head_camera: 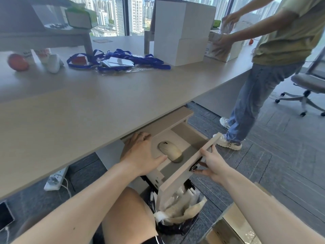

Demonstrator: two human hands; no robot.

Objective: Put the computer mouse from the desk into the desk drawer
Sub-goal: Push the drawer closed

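A beige computer mouse [170, 151] lies flat on the floor of the open desk drawer [182, 171], which is pulled out from under the desk [88, 106]. My left hand [140, 152] rests just left of the mouse, fingers spread over the drawer's left side, thumb tip close to the mouse, holding nothing. My right hand [211, 164] grips the drawer's front panel, thumb on its top edge and fingers under it by the lock.
A bin [177, 208] full of crumpled paper stands under the drawer front. Blue lanyards [119, 60], white boxes [181, 32] and an orange ball [17, 62] sit on the desk. Another person [267, 67] stands at the right, beside an office chair [306, 88]. A power strip [55, 178] lies on the floor.
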